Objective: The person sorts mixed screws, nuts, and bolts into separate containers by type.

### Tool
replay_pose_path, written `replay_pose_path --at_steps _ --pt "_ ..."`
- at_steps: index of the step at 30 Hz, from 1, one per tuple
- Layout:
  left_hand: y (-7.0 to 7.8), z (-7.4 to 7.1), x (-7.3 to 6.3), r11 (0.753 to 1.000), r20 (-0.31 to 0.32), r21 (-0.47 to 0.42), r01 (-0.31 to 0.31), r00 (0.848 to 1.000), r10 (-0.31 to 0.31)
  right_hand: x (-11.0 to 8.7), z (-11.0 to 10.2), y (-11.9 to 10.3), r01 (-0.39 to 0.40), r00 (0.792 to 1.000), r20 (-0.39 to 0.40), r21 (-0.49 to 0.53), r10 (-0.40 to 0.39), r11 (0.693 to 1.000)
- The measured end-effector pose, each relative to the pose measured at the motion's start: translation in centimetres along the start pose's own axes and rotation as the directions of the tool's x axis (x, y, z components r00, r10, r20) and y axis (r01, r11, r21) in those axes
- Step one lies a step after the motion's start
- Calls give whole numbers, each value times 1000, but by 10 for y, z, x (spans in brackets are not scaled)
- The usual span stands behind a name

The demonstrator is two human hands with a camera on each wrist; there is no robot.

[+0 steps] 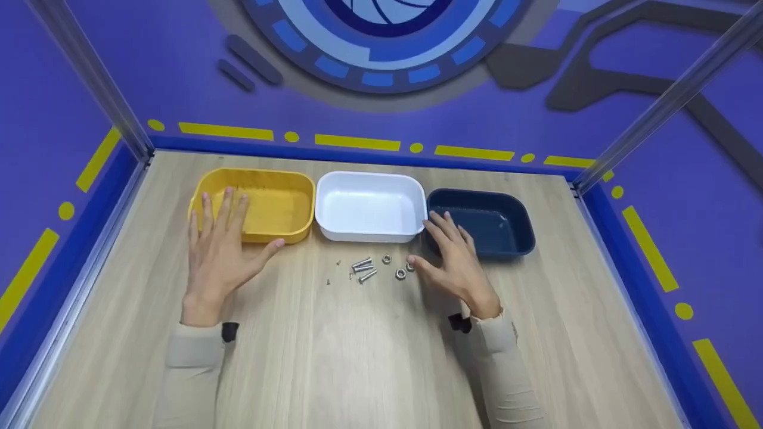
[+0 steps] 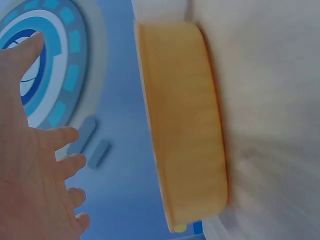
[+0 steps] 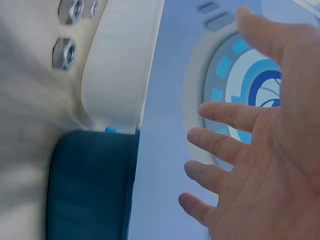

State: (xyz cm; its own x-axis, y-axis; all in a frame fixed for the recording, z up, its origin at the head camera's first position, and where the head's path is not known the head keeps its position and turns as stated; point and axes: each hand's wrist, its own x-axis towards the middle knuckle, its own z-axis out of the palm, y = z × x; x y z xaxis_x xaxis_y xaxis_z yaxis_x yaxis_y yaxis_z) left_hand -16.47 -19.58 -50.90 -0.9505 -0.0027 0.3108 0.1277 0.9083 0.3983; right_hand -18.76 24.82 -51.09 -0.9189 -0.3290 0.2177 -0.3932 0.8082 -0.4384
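My left hand [image 1: 219,253], fingers spread, hovers at the front left of the yellow bin [image 1: 280,208]; the left wrist view shows a gap between palm and bin. In front of the dark blue bin [image 1: 486,223] hangs my right hand [image 1: 456,265], its fingers apart and holding nothing. Between the hands, several bolts [image 1: 365,269] lie together on the table. Hex nuts [image 1: 400,274] sit just right of them, near the right thumb; they also show in the right wrist view [image 3: 64,53]. Two tiny screws [image 1: 328,282] lie left of the bolts.
A white bin [image 1: 371,208] stands between the yellow and dark blue ones, all three in a row. The wooden table [image 1: 357,369] is bounded by blue panels [image 1: 381,128] at the back and both sides, with metal posts [image 1: 667,101] at the corners.
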Motion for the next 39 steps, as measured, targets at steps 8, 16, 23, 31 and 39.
replay_pose_path --at_steps 8,16,23,31,39 --pt "-27 -6 3 999 68 -32 2 998 0 2 11 -14 68 998 0 112 -69 991" --pt "-51 -11 13 999 116 -33 26 993 -22 9 29 -26 141 989 32 137 -147 980" --pt "-70 -11 19 997 145 -55 45 989 -37 12 43 -36 211 975 35 148 -218 966" --pt "-90 -8 28 996 171 -66 67 984 -55 12 59 -49 229 963 99 195 -251 954" --pt "-109 -4 33 996 200 -49 69 978 -58 18 76 -59 278 938 142 240 -317 930"
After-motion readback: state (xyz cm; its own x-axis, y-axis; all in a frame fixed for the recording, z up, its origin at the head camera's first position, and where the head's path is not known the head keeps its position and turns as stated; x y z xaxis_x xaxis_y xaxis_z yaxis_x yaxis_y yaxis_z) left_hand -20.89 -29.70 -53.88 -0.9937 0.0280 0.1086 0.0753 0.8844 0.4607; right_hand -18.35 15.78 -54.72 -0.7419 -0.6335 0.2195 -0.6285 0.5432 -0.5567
